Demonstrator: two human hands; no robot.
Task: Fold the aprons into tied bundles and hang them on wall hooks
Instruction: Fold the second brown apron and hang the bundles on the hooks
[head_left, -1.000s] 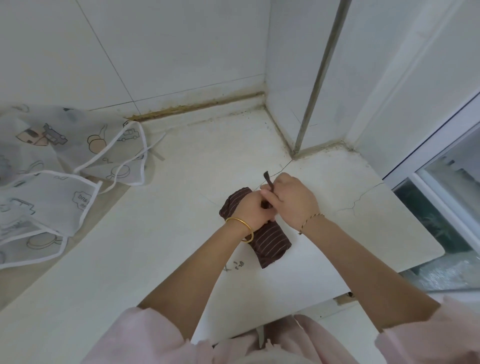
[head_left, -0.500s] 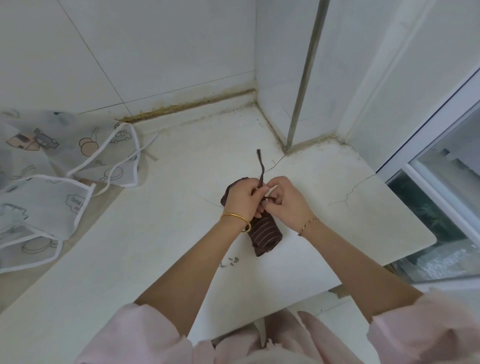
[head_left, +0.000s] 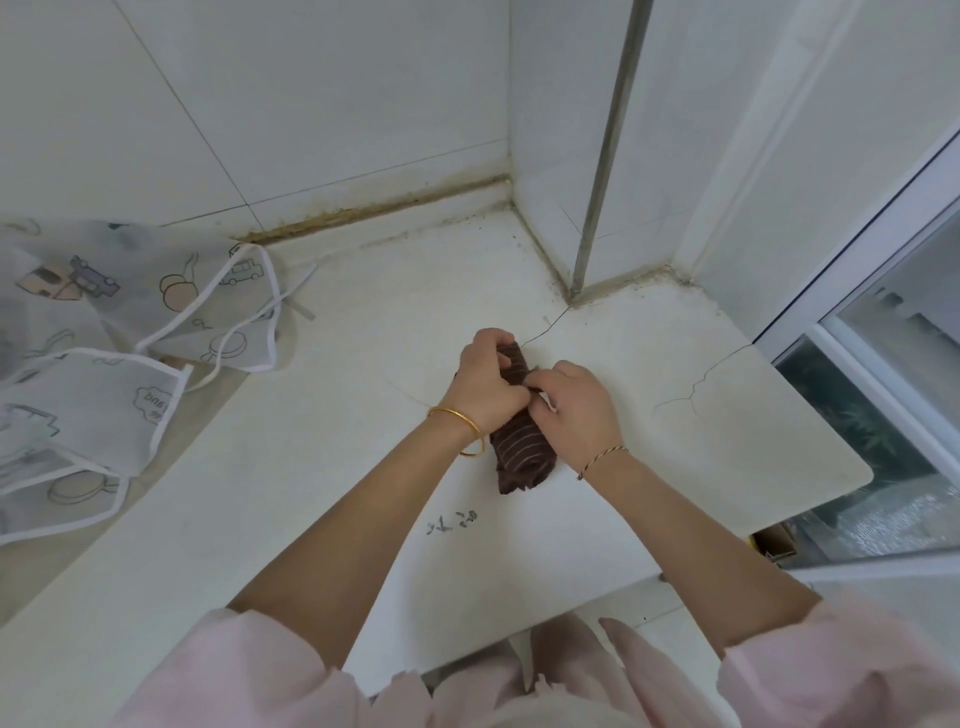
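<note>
On the bench (head_left: 311, 493) near its back corner, the left hand (head_left: 488, 382) grips the far end of a rolled brown apron (head_left: 522, 460), steadying it while the right hand (head_left: 579, 410) pinches its middle, apparently to tie it.
</note>
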